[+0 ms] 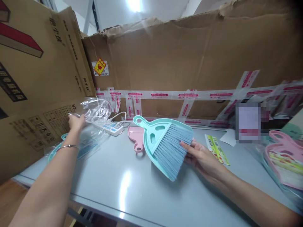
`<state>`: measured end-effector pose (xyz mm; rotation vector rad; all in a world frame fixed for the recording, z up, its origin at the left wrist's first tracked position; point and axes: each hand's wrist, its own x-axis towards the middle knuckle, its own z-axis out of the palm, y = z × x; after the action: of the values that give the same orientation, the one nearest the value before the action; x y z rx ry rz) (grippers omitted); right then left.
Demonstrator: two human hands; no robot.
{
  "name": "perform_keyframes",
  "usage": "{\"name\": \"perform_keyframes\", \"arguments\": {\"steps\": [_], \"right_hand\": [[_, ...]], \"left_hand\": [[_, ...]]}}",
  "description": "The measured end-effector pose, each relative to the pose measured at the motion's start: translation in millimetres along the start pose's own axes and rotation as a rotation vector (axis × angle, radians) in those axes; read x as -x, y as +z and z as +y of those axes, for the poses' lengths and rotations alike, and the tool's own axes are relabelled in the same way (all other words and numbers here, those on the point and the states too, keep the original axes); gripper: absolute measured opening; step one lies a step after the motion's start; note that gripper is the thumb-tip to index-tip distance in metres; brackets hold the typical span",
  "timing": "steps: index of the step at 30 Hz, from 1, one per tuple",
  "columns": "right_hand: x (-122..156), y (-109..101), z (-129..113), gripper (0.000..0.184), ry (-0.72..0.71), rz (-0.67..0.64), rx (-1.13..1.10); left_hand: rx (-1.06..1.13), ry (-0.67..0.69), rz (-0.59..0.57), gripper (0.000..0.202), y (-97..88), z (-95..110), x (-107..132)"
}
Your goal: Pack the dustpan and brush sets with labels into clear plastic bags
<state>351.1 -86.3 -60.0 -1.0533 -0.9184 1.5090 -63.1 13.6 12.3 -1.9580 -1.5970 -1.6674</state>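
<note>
My right hand (200, 154) grips a teal mini dustpan (151, 140) with a matching blue-bristled brush (171, 148) nested in it, holding the set tilted just above the grey table (132, 189). My left hand (76, 122), a thin bangle on its wrist, reaches to the far left and pinches a clear plastic bag (98, 110). Under the left forearm lies another bagged teal dustpan set (71, 149). A pink dustpan (135, 137) lies flat behind the teal one.
A white power strip (110, 127) with its cable sits by the bag. Tall cardboard walls (189, 56) with taped strips enclose the back and left. A green-yellow label card (216, 148) lies at right, and bagged pink dustpan sets (285, 159) are stacked at the far right.
</note>
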Motion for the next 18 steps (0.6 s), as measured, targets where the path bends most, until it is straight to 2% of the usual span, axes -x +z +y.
{"name": "perform_keyframes", "arguments": {"steps": [1,3,4,5,6,8,9,10,12,14,16,17,18], "right_hand": [[-1.1,-0.1,-0.4,0.040,0.002,0.005,-0.014],[-2.3,0.6,-0.4,0.039,0.018,0.012,-0.050],[-2.4,1.3,-0.2,0.039,0.023,0.008,-0.069],[-2.2,2.3,0.1,0.038,0.024,-0.006,-0.085],[-1.7,3.3,0.4,0.037,0.024,-0.030,-0.093],[-0.1,5.1,0.4,0.035,0.028,-0.099,-0.070],[0.7,5.5,0.0,0.034,0.031,-0.134,-0.044],[1.3,5.4,-0.9,0.034,0.041,-0.168,-0.004],[2.1,3.5,-4.5,0.034,0.058,-0.183,0.112],[3.3,1.5,-10.6,0.036,-0.039,-0.030,0.264],[6.7,3.3,-18.3,0.037,-0.360,0.222,0.460],[9.5,6.7,-22.2,0.035,-0.566,0.300,0.577],[12.9,11.9,-25.7,0.033,-0.759,0.305,0.704]], "left_hand": [[-0.041,0.006,0.112,0.046,-3.0,0.4,6.2],[-0.116,0.047,0.361,0.053,4.1,14.8,24.4],[-0.119,0.083,0.383,0.057,13.2,28.2,34.8],[-0.073,0.103,0.295,0.059,24.4,44.7,45.2],[0.038,0.111,0.142,0.057,36.8,63.1,55.4],[0.355,0.048,-0.434,0.055,59.8,99.7,73.6],[0.521,0.003,-0.633,0.057,68.7,115.2,81.2],[0.667,-0.046,-0.711,0.061,75.1,127.6,87.3],[0.847,-0.128,-0.738,0.062,80.1,142.1,95.2],[0.895,-0.166,-0.670,0.061,77.1,145.7,97.9],[0.879,-0.140,-0.623,0.058,70.5,145.4,97.9],[0.864,-0.110,-0.606,0.055,67.1,146.0,97.7],[0.851,-0.067,-0.595,0.052,64.0,147.7,97.8]]}}
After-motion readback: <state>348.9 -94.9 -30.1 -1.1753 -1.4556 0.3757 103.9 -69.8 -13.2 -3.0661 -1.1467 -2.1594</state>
